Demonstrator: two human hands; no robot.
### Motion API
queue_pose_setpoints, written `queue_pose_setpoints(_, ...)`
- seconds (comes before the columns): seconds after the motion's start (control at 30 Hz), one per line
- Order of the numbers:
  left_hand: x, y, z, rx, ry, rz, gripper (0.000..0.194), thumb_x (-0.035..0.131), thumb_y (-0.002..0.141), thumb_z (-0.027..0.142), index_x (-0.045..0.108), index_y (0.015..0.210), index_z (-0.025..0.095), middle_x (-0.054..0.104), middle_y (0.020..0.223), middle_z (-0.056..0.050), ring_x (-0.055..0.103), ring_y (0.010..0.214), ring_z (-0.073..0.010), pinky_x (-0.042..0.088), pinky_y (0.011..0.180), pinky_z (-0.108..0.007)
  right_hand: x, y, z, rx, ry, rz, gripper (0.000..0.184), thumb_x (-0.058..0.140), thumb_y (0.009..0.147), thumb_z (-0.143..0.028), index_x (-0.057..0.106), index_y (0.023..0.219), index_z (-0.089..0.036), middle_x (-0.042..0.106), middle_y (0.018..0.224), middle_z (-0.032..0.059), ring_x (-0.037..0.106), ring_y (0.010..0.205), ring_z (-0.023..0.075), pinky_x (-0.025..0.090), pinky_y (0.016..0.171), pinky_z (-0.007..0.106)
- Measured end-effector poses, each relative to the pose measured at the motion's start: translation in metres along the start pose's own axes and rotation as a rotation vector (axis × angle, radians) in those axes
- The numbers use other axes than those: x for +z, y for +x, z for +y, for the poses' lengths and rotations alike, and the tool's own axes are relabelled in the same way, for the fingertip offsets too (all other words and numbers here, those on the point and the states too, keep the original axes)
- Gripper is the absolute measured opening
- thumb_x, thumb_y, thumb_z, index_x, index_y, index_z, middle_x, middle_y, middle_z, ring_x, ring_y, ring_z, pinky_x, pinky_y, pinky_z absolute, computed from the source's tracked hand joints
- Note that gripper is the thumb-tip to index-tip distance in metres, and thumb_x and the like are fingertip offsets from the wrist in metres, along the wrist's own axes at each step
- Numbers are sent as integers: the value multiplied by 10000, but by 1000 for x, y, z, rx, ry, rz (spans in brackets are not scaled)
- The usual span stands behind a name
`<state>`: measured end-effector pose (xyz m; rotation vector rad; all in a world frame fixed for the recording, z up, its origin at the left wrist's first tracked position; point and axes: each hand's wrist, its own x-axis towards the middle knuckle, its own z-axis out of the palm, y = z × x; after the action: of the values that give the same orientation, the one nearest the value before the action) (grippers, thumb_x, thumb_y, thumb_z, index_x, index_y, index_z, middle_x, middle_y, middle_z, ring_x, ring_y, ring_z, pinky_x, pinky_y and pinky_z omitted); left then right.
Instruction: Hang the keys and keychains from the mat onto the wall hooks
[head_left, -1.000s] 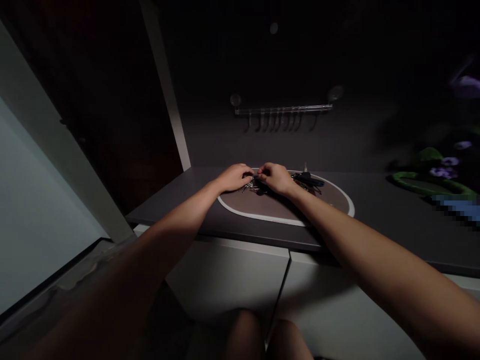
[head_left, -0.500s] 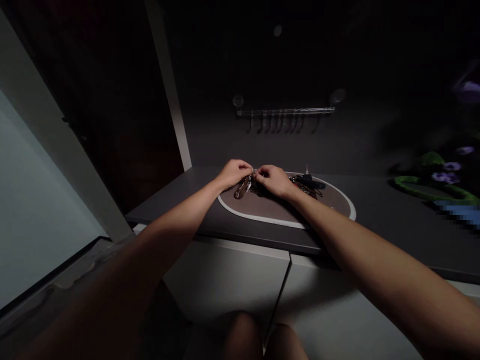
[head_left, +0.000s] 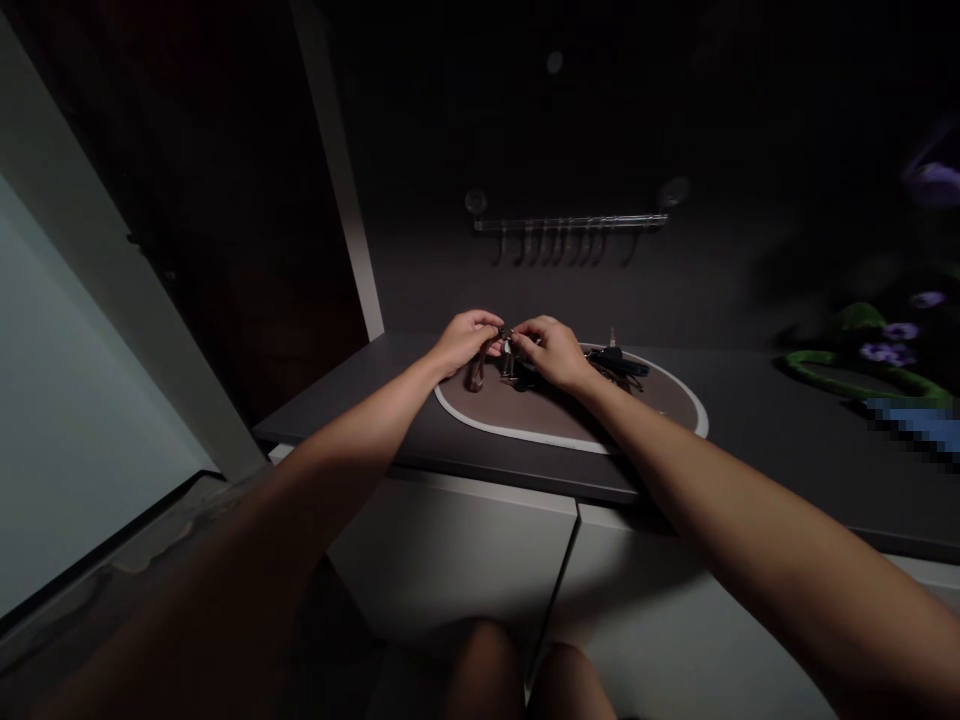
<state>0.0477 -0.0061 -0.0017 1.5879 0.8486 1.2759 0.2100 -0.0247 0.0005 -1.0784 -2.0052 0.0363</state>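
Both of my hands meet over the left part of an oval brown mat [head_left: 517,410] with a white rim. A bunch of keys [head_left: 508,358] hangs between them, with a brown strap [head_left: 477,372] dangling at its left. My left hand [head_left: 471,340] pinches the top of the bunch. From the other side my right hand [head_left: 551,350] closes its thumb and fingers on the same bunch. Fine detail at the fingertips is too dark to make out. Just right of my right hand, more keys and a dark elongated object [head_left: 622,362] lie on the mat.
A clear rail with several hooks [head_left: 571,222] is fixed to the dark wall behind. The grey counter [head_left: 750,450] runs above white cabinet doors [head_left: 457,550]. Purple flowers [head_left: 892,345] and a green ring-shaped thing [head_left: 810,365] stand at the right. A pale door [head_left: 67,400] is on the left.
Both hands have risen slightly, lifting the bunch of keys so that keys and strap now hang down more visibly between them.
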Motion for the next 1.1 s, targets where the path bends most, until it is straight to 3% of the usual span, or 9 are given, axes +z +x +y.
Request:
queue_pose_setpoints(0.17,0,-2,0,50,144,-45,113,502,741,97,542,843,124,588,613,6,565,571,-86,460,599,-223,0,2,-1,-13,39,28,175,458,818,-248,613,811,-167,600,822,62,505,807,160,372,755,268)
queue_pose_setpoints(0.33,-2,-2,0,206,336,-37,124,550,682,88,600,792,119,625,776,-26,567,743,-110,434,759,-263,0,2,1,-1,77,76,194,421,841,-283,578,812,-172,601,822,58,506,796,158,368,738,258)
queue_pose_setpoints(0.5,0,-2,2,282,338,-33,210,573,718,190,632,912,136,636,936,-60,557,869,-143,410,830,-295,-4,4,-1,-13,72,135,184,421,842,-274,572,815,-172,602,834,65,511,804,161,372,742,260)
queue_pose_setpoints(0.6,2,-4,2,311,337,-45,221,590,729,275,641,888,130,642,894,-58,555,825,-136,414,797,-279,-6,4,-4,-40,64,126,179,435,837,-276,582,805,-177,604,839,66,515,823,169,379,760,272)
queue_pose_setpoints(0.77,4,-6,3,221,172,-93,239,614,713,340,642,815,126,633,749,-21,542,682,-99,416,687,-233,-4,2,-6,22,228,130,170,471,816,-313,579,859,-190,601,827,52,523,807,169,417,699,271)
queue_pose_setpoints(1.1,1,0,-2,108,-145,10,290,698,628,349,652,808,126,637,741,-21,548,635,-88,411,605,-214,4,4,-1,114,548,81,260,583,712,-394,589,818,-157,585,758,22,500,683,117,405,592,227)
